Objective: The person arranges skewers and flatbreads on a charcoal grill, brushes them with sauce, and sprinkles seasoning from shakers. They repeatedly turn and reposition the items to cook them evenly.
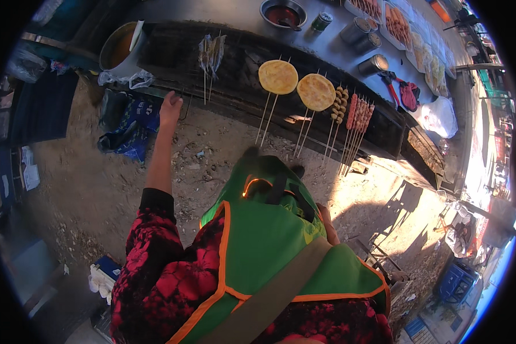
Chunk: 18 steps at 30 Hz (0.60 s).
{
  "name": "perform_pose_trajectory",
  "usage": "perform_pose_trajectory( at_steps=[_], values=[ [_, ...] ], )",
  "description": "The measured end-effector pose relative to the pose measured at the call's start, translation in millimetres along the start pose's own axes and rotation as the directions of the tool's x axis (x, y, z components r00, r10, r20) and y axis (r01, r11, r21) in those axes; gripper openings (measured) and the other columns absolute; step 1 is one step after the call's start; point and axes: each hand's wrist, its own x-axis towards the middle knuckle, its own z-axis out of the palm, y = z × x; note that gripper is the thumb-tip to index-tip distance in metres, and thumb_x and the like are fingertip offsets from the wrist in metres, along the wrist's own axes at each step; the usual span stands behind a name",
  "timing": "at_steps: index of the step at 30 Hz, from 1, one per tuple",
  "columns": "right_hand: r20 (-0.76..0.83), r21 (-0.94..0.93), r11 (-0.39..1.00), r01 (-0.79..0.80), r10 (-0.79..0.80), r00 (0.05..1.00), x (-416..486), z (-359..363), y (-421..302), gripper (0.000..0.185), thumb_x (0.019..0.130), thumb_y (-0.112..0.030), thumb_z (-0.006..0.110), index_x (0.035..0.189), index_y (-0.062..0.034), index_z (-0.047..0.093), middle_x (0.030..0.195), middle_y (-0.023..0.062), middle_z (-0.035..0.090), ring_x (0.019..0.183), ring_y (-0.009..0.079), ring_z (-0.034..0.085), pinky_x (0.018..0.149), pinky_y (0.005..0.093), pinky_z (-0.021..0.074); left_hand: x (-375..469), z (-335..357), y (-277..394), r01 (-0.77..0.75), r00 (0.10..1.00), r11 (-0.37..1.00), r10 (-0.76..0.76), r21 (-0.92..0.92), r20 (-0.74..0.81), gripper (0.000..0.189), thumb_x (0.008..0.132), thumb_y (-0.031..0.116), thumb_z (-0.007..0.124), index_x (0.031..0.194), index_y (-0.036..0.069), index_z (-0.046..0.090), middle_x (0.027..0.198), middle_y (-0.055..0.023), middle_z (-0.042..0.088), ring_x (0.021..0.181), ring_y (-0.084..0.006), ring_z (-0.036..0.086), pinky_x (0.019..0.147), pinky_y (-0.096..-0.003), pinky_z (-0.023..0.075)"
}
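My left hand [171, 104] is at the near edge of a long, dark charcoal grill [236, 56], beside a bent metal wire; whether its fingers hold the wire I cannot tell. My right hand is mostly hidden behind the green apron [266, 245]; only part of the forearm [330, 228] shows. Across the grill lie two skewers with flat, film-like food [211, 53], two round flatbreads [278, 77] [316, 92] on paired sticks, skewers of brownish balls [339, 105] and several skewers of red meat [360, 114]. Their sticks stick out towards me.
Behind the grill, a metal table [241, 13] bears a bowl of dark red sauce [283, 13], shaker tins [373, 64], red-handled tongs [391, 88] and trays of skewers [396, 23]. A pot [120, 49] stands at the grill's left end. Blue bags [131, 124] lie below it.
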Motion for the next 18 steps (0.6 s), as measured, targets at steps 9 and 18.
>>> perform_pose_trajectory(
  at_steps=[9, 18],
  values=[
    [-0.111, 0.054, 0.998, 0.04, -0.034, 0.993, 4, 12, -1, 0.037, 0.083, -0.037, 0.061, 0.105, -0.0075, 0.066, 0.093, 0.0221, 0.066, 0.092, 0.0385, 0.063, 0.078, 0.0439, 0.0492, -8, 16, -11, 0.42, 0.845, 0.676, -0.048, -0.605, 0.533, 0.035, 0.097, 0.004, 0.041, 0.132, 0.0, 0.043, 0.103, -0.0116, 0.061, 0.09, -0.021, 0.066, 0.069, -0.0291, 0.0536],
    [-0.127, 0.052, 0.999, 0.012, -0.006, 0.992, -6, 20, -10, 0.035, 0.083, -0.036, 0.06, 0.102, -0.0078, 0.067, 0.094, 0.0213, 0.066, 0.094, 0.0393, 0.062, 0.08, 0.0442, 0.0491, -18, 25, 6, 0.455, 0.817, 0.691, -0.073, -0.561, 0.572, 0.036, 0.097, 0.007, 0.043, 0.134, 0.003, 0.042, 0.104, -0.01, 0.06, 0.088, -0.0196, 0.065, 0.068, -0.0276, 0.0532]
  ],
)
